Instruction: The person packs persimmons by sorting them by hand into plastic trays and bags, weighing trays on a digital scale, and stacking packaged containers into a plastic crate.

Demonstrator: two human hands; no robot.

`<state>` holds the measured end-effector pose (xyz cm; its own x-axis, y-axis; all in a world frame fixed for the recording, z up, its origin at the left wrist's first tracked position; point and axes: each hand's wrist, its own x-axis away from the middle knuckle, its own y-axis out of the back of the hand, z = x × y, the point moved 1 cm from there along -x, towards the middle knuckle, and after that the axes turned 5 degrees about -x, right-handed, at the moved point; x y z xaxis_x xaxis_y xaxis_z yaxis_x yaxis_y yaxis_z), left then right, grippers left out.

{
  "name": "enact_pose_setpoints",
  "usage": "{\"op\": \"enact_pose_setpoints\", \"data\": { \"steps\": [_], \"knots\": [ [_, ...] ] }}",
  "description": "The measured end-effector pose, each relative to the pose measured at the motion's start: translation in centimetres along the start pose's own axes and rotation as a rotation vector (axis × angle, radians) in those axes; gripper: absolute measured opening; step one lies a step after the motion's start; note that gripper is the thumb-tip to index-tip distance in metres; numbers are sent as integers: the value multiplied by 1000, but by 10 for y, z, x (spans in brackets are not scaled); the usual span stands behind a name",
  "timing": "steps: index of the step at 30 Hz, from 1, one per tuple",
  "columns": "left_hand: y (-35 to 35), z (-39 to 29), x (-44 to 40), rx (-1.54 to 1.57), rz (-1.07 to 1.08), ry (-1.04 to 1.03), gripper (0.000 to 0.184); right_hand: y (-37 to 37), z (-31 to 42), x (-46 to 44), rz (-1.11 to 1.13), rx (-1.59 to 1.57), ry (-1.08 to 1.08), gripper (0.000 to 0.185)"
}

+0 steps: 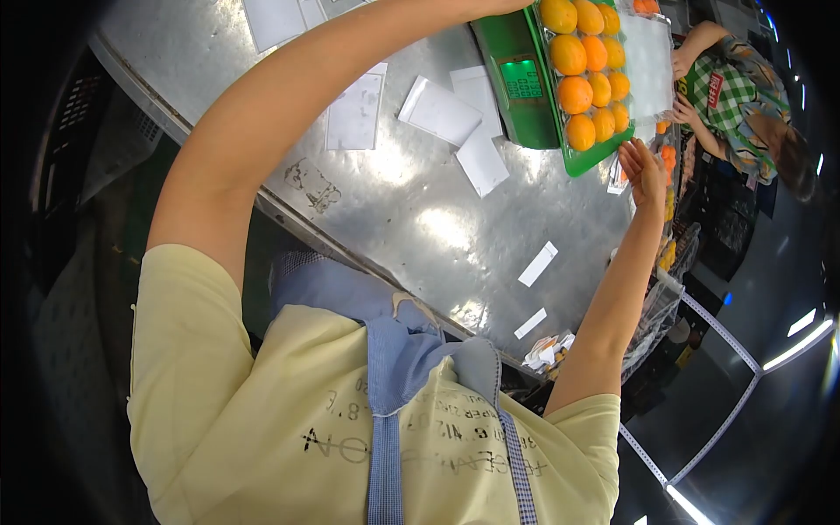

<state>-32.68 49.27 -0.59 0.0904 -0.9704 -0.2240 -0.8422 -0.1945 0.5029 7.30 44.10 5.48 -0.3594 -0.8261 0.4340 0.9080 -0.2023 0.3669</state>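
A clear tray of oranges point(575, 94), set in rows, rests on the green pan point(588, 161) of a green scale point(535, 118) with a lit display. My left hand point(500, 5) reaches to the top edge of the view, at the scale's far end; its fingers are mostly out of frame. Near the pan's front right corner is my right hand point(645, 171), its fingers stretched out and nothing in them. Whether its fingertips touch the pan or tray I cannot tell.
White sheets point(440, 111) and narrow paper slips point(537, 264) lie on the metal table point(407, 206). Crumpled paper scraps point(549, 353) sit at its near right edge. Across from me, a person in a checked apron point(713, 92) has both hands by a stack of clear plastic point(646, 61).
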Motion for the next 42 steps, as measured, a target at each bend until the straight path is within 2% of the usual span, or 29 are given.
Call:
{"op": "enact_pose_setpoints", "data": {
  "steps": [19, 29, 32, 35, 38, 39, 42],
  "knots": [
    [-13, 6, 1, -58, 27, -43, 17, -6, -8, 5, 14, 21, -22, 36],
    [-21, -7, -11, -234, 121, -53, 27, -25, -1, -13, -9, -114, 22, 40],
    [-20, -14, -14, -243, 121, -27, 27, -25, -6, -26, -15, -118, 7, 36],
    [-25, -17, -12, -212, 87, -51, 23, -24, -7, -35, -117, -141, 9, 29],
    [-25, -25, -12, 0, 229, 91, 28, -26, -4, -37, -100, -210, 65, 25],
    [-29, -23, -12, -72, 210, 27, 28, -29, -2, -32, -127, -217, 75, 23],
    [-26, -28, -16, 131, 436, 246, 27, -36, 3, -24, -169, -283, 132, 17]
  ]
}}
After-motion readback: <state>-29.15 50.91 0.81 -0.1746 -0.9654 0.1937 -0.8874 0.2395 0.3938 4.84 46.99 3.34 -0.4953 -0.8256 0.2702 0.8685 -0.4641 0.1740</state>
